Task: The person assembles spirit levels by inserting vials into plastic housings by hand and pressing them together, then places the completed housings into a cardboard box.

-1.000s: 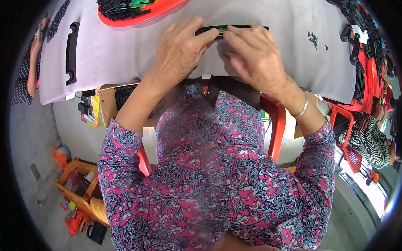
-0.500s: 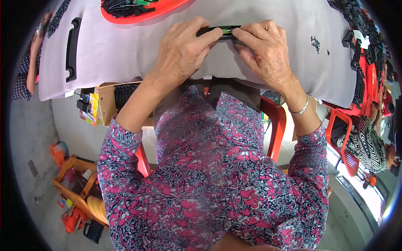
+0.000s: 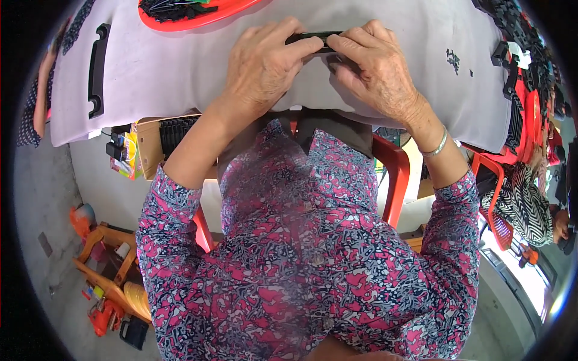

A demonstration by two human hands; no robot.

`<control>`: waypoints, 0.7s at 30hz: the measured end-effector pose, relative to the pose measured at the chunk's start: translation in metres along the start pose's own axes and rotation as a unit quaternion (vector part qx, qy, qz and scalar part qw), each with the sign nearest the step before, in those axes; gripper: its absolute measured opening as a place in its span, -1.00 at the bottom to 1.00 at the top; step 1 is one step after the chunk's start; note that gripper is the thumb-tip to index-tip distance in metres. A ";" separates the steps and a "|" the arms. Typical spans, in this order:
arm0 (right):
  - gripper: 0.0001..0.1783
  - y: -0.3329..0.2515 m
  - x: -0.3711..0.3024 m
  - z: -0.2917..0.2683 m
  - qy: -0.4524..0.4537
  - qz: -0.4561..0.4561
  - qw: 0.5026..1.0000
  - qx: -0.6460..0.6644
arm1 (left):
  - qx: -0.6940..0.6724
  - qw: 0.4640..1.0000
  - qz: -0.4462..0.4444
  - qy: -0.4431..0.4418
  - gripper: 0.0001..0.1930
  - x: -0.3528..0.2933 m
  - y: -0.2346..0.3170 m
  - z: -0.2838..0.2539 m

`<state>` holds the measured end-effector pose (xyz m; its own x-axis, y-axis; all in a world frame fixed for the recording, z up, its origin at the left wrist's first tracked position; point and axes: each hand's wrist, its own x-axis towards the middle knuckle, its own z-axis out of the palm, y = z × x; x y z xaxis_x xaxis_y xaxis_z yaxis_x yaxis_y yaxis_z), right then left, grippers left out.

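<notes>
A long, narrow black plastic strip (image 3: pixel 322 34) is held level between my two hands over the cloth-covered table. My left hand (image 3: pixel 262 63) is closed on its left end, the thumb pressing its near side. On the right, my right hand (image 3: pixel 380 72) pinches the other end, index finger and thumb bent towards me. Between the fingertips only a short stretch of the strip shows; the ends are hidden by the fingers. A similar black plastic bar with notched ends (image 3: pixel 98 69) lies at the table's left.
A red tray (image 3: pixel 180 24) with black and green pieces stands at the far side. Several tiny black parts (image 3: pixel 453 60) lie scattered to the right. Black pieces (image 3: pixel 512 33) are heaped at the right edge. Another person's arm (image 3: pixel 43 90) shows at far left.
My fingertips have come closer together over the strip, and the bright green streak seen on it earlier is mostly covered. The view has shifted slightly.
</notes>
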<state>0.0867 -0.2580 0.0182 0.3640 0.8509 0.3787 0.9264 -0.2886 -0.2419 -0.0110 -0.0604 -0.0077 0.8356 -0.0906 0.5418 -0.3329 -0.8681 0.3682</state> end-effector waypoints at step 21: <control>-0.62 -0.021 0.010 0.007 0.007 0.026 0.999 -0.020 | -0.023 1.000 0.010 0.017 -0.82 0.001 -0.003 -0.004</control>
<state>0.0707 -0.2403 0.0210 0.4127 0.8286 0.3783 0.9093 -0.3499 -0.2254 -0.0112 -0.0557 -0.0052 0.8135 -0.0911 0.5743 -0.3703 -0.8426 0.3909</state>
